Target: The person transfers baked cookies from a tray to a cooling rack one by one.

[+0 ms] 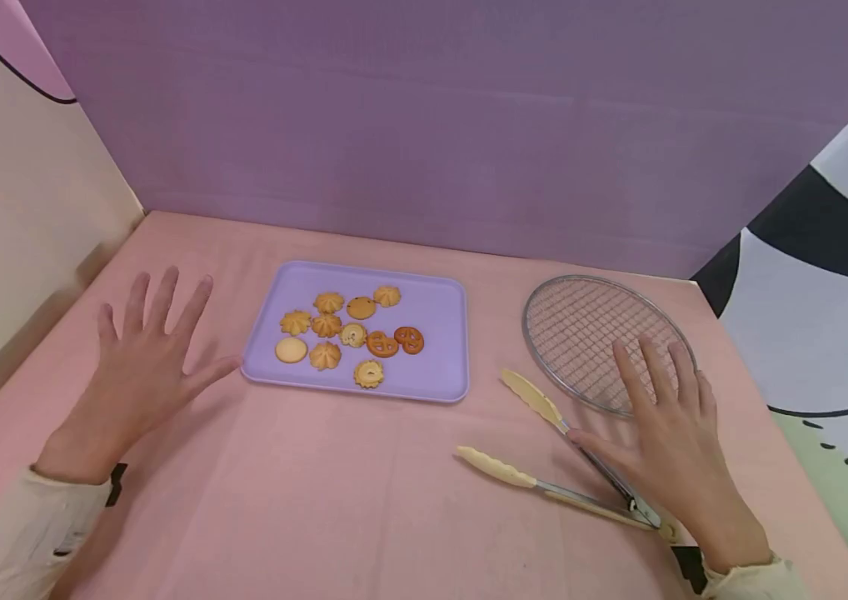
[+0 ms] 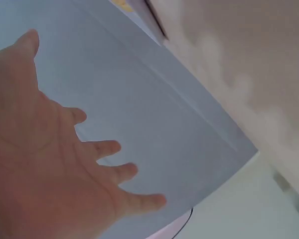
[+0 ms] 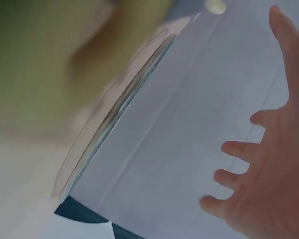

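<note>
My left hand (image 1: 141,372) is spread wide left of a lilac tray (image 1: 439,367), its thumb tip by the tray's near left corner. Palm and spread fingers fill the left of the left wrist view. On the tray lie several cookies: flower-shaped ones (image 1: 325,356), a round plain one (image 1: 291,349) and pretzel-shaped ones (image 1: 409,339). At the right, my right hand (image 1: 675,442) is spread above the tongs (image 1: 499,467) and the near edge of a round wire rack (image 1: 581,325), holding nothing. The tongs lie with arms apart, cream tips toward the tray; the hand partly hides one arm.
A pink cloth (image 1: 319,500) covers the table. Behind it stands a purple wall panel (image 1: 424,125). A pale panel (image 1: 19,208) closes the left side, and a printed panel (image 1: 829,333) stands on the right.
</note>
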{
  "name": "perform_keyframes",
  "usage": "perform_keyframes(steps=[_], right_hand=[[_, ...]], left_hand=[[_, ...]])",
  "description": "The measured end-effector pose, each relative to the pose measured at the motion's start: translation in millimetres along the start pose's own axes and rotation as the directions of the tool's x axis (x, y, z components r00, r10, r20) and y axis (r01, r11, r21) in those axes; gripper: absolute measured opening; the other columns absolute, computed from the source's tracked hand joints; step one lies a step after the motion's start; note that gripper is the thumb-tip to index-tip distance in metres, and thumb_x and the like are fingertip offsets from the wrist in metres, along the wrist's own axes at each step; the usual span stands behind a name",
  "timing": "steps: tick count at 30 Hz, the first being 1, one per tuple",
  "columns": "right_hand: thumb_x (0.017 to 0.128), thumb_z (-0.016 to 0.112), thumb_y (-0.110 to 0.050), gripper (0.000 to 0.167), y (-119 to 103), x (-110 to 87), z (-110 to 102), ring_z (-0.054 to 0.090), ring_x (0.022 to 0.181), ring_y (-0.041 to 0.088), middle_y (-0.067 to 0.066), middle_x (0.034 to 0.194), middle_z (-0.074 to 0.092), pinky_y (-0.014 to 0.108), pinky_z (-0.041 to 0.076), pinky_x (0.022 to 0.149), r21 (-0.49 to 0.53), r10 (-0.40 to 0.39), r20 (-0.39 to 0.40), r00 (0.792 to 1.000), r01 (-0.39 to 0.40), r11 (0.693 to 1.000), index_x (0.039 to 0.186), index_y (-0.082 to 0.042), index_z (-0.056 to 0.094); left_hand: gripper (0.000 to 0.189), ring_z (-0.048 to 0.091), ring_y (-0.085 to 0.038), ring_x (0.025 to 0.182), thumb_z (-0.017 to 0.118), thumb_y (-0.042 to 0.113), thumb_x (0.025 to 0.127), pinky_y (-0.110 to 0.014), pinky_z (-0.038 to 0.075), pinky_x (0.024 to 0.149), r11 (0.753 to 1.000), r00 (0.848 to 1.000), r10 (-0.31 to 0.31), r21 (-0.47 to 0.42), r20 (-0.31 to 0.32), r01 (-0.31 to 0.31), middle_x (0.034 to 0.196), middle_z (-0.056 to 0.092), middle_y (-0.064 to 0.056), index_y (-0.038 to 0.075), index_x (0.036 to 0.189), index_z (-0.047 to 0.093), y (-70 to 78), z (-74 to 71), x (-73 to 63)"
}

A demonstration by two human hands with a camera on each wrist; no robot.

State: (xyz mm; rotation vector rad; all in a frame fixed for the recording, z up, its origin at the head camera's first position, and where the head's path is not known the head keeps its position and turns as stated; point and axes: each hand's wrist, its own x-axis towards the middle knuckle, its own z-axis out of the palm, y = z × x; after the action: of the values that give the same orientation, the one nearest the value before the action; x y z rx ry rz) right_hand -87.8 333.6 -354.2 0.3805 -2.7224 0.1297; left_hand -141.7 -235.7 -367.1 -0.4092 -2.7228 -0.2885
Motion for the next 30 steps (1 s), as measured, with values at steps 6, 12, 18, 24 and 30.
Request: perform_keyframes(steps=[6,12,18,24,30], right_hand=[[0.077,0.072,-0.067,0.1,-19.3,-3.2,-4.8,0.046,0.126,0.047,0.025,0.138,0.051,0.072,0.042,0.09,0.073,0.047,0.215,0.976,-0.064,0.995,0.153,-0.011,0.037],[0.074,0.063,-0.08,0.109,-37.4,-3.7,-0.8,0.057,0.118,0.044,0.022,0.135,0.057,0.064,0.051,0.084,0.104,0.015,0.407,0.913,-0.063,0.993,0.149,-0.004,0.043],[0.06,0.066,-0.087,0.128,-45.8,-7.1,0.4,0.045,0.128,0.047,0.026,0.141,0.047,0.066,0.046,0.093,0.08,0.035,0.514,0.857,-0.089,0.993,0.146,0.003,0.041],[0.064,0.073,-0.079,0.118,-48.2,-7.5,2.2,0.052,0.118,0.041,0.025,0.131,0.05,0.061,0.052,0.084,0.094,0.033,0.542,0.84,-0.099,0.991,0.144,0.002,0.039],[0.064,0.069,-0.082,0.124,-46.8,-11.9,2.1,0.053,0.08,0.021,0.012,0.102,0.052,0.04,0.049,0.06,0.062,0.036,0.565,0.824,-0.086,0.994,0.154,-0.006,0.03]], left_hand=[[0.086,0.023,-0.052,0.139,0.06,0.051,0.095,-0.077,0.026,0.097,0.994,0.991,-0.036,-0.097,0.13,0.049,0.157,0.022,-0.027,0.012,0.159,0.018,5.8,0.6,0.5],[0.074,0.036,-0.057,0.125,0.049,0.047,0.102,-0.075,0.032,0.09,0.99,0.976,-0.098,-0.084,0.195,0.117,0.142,0.037,-0.034,-0.005,0.15,0.029,-3.5,5.4,2.3],[0.058,0.053,-0.05,0.111,0.049,0.034,0.105,-0.067,0.043,0.091,0.966,0.966,-0.051,-0.233,0.253,0.112,0.125,0.053,-0.034,-0.011,0.142,0.041,-6.7,8.2,13.0],[0.046,0.065,-0.022,0.074,0.049,0.022,0.106,-0.035,0.056,0.066,0.865,0.931,0.01,-0.47,0.365,0.175,0.094,0.066,-0.017,-0.009,0.139,0.042,-8.2,14.4,22.8],[0.042,0.066,-0.019,0.067,0.051,0.018,0.105,-0.028,0.057,0.057,0.763,0.893,0.025,-0.585,0.45,0.274,0.086,0.066,-0.014,-0.011,0.135,0.045,-10.2,19.8,30.4]])
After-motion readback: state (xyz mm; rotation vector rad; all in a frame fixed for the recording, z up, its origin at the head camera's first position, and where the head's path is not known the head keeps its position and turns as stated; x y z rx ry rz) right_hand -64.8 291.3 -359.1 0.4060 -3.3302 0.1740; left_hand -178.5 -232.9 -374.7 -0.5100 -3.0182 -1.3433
